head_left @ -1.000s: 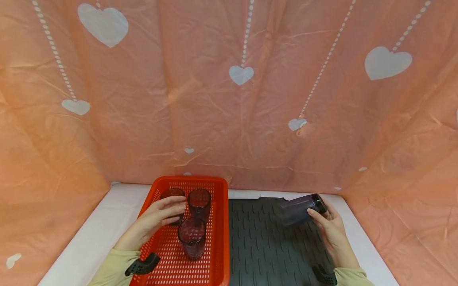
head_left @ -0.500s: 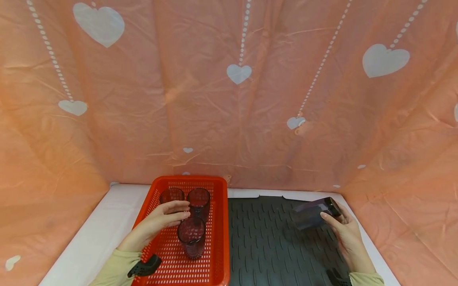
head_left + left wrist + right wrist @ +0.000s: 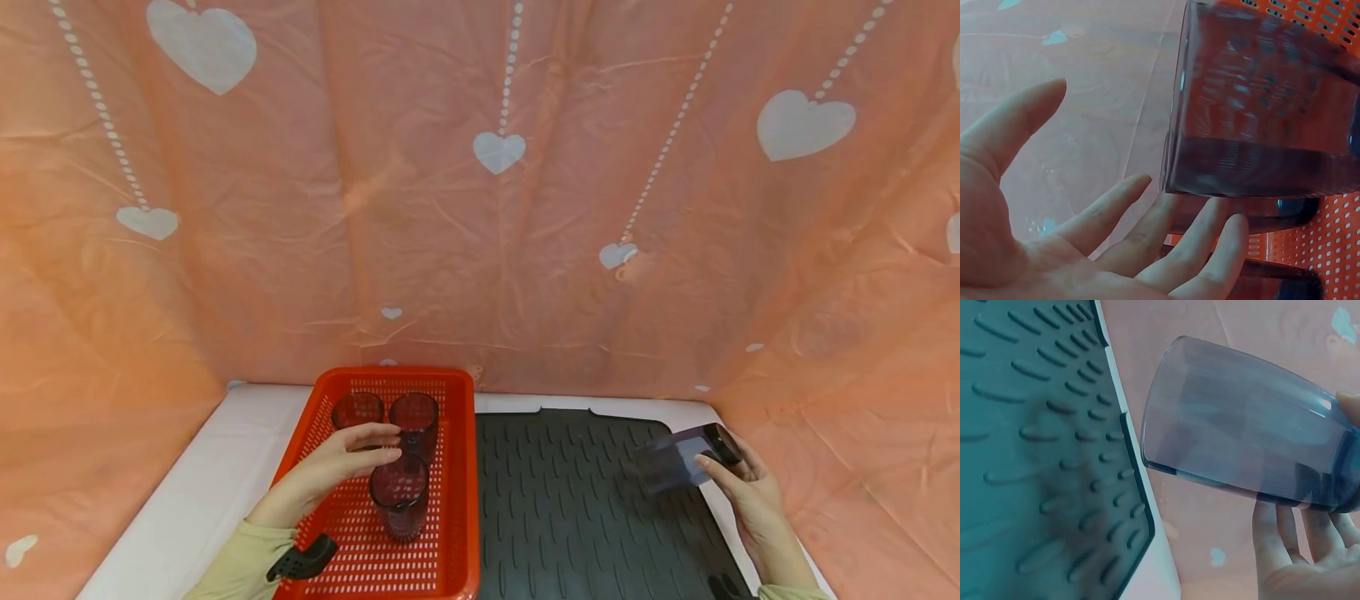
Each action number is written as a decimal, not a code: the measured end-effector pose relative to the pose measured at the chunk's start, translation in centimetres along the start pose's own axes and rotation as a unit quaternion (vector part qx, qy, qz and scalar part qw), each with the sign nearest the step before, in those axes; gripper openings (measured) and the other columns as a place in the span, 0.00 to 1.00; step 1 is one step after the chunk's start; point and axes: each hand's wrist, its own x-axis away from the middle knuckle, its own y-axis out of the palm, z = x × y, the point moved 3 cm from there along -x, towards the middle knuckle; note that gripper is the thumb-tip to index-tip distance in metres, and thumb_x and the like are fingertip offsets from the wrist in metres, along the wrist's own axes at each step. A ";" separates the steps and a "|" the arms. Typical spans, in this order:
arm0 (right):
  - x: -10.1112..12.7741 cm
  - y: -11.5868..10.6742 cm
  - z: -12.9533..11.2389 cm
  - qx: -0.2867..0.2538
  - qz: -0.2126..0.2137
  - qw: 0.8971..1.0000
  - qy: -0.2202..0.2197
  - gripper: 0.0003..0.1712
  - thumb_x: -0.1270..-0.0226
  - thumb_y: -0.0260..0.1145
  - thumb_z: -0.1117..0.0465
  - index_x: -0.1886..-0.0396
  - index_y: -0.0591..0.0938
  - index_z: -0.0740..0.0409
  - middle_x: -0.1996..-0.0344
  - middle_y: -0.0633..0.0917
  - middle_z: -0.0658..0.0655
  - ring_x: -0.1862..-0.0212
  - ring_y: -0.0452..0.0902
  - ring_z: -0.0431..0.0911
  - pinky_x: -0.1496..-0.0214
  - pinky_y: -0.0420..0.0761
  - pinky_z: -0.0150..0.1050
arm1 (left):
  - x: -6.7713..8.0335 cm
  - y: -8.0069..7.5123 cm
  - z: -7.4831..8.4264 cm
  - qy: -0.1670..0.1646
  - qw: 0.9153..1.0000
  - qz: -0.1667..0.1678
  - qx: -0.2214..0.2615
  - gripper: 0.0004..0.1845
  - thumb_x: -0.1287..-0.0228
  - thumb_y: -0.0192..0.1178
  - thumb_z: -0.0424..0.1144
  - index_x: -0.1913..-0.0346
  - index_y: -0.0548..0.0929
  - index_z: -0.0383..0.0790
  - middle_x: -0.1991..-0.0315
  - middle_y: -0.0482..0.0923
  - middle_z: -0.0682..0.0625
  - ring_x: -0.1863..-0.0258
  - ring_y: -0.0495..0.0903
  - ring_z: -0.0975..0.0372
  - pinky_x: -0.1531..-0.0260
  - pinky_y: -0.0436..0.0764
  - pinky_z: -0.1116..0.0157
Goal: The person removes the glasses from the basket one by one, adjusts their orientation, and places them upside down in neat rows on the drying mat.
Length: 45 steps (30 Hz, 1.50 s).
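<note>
The left hand (image 3: 330, 467) is spread out and loose over the red plastic basket (image 3: 450, 533), fingers just beside the three dark see-through cups (image 3: 401, 492) inside. The right hand (image 3: 753, 500) grips a purple see-through cup (image 3: 675, 458), tipped sideways above the right edge of the dark bumpy mat (image 3: 570, 517).

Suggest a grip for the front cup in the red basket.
Grip the front cup round its upper wall, coming from the left, where the left hand already is. It stands upright, mouth up; the basket wall is close on its right and two more cups stand behind.
</note>
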 end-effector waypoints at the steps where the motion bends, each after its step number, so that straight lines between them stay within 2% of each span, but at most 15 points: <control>1: 0.0 -0.2 -0.1 -0.002 0.002 1.000 -0.002 0.31 0.38 0.61 0.79 0.42 0.79 0.45 0.53 0.83 0.41 0.53 0.79 0.34 0.53 0.76 0.25 | 0.0 0.0 0.0 0.003 1.000 -0.003 -0.002 0.32 0.35 0.62 0.46 0.33 0.67 0.32 0.36 0.67 0.36 0.41 0.70 0.49 0.47 0.73 0.50; 10: 0.4 -2.0 -0.2 -0.011 0.028 1.000 0.005 0.31 0.40 0.61 0.81 0.44 0.81 0.45 0.55 0.84 0.42 0.54 0.79 0.33 0.54 0.77 0.25 | 0.4 0.5 0.5 0.027 0.996 -0.078 -0.019 0.33 0.34 0.61 0.43 0.31 0.64 0.32 0.36 0.65 0.36 0.37 0.65 0.44 0.43 0.68 0.46; 14: 0.5 -2.8 -0.1 0.000 0.037 0.999 0.014 0.32 0.39 0.62 0.80 0.43 0.80 0.44 0.54 0.84 0.41 0.52 0.78 0.31 0.53 0.75 0.23 | 0.6 0.7 0.5 0.039 0.994 -0.097 -0.034 0.32 0.34 0.61 0.40 0.31 0.64 0.32 0.36 0.66 0.36 0.38 0.65 0.43 0.44 0.69 0.46; 20: 0.4 -3.5 -0.1 0.018 0.062 0.998 0.019 0.31 0.41 0.64 0.79 0.45 0.81 0.43 0.56 0.84 0.40 0.54 0.78 0.31 0.55 0.75 0.22 | 0.8 0.9 0.5 0.048 0.991 -0.120 -0.027 0.34 0.36 0.63 0.37 0.31 0.62 0.31 0.34 0.63 0.34 0.36 0.62 0.40 0.45 0.71 0.51; 24: 0.4 -3.8 0.0 0.038 0.080 0.995 0.035 0.30 0.42 0.66 0.77 0.46 0.81 0.40 0.59 0.85 0.38 0.56 0.79 0.29 0.57 0.75 0.21 | 0.8 0.9 0.5 0.060 0.989 -0.127 -0.040 0.37 0.39 0.66 0.37 0.31 0.61 0.30 0.34 0.62 0.33 0.35 0.59 0.38 0.42 0.65 0.43; 28: 0.3 -4.0 0.1 0.051 0.082 0.994 0.049 0.33 0.42 0.67 0.76 0.41 0.77 0.41 0.59 0.84 0.36 0.57 0.78 0.29 0.57 0.74 0.20 | 0.9 1.0 0.6 0.068 0.987 -0.131 -0.061 0.40 0.42 0.69 0.37 0.31 0.61 0.31 0.33 0.61 0.34 0.34 0.58 0.38 0.41 0.61 0.39; 33: 0.3 -4.1 0.2 0.057 0.087 0.993 0.054 0.37 0.42 0.67 0.76 0.35 0.74 0.43 0.58 0.84 0.35 0.58 0.78 0.30 0.57 0.74 0.20 | 0.8 1.2 0.9 0.079 0.985 -0.137 -0.073 0.41 0.47 0.72 0.37 0.32 0.63 0.31 0.34 0.61 0.33 0.34 0.59 0.38 0.44 0.68 0.44; 39: 0.1 -4.1 0.3 0.077 0.091 0.991 0.061 0.37 0.43 0.69 0.75 0.37 0.74 0.42 0.60 0.84 0.34 0.58 0.77 0.29 0.59 0.75 0.21 | 0.5 1.4 1.0 0.088 0.980 -0.145 -0.104 0.41 0.50 0.74 0.36 0.34 0.66 0.31 0.38 0.67 0.37 0.40 0.66 0.40 0.50 0.73 0.49; 45: -0.1 -4.0 0.4 0.112 0.083 0.988 0.068 0.45 0.44 0.72 0.71 0.28 0.64 0.51 0.59 0.82 0.30 0.57 0.75 0.26 0.59 0.75 0.20 | 0.2 1.8 0.6 0.082 0.978 -0.151 -0.115 0.41 0.54 0.76 0.34 0.35 0.68 0.35 0.43 0.70 0.36 0.48 0.73 0.42 0.54 0.77 0.48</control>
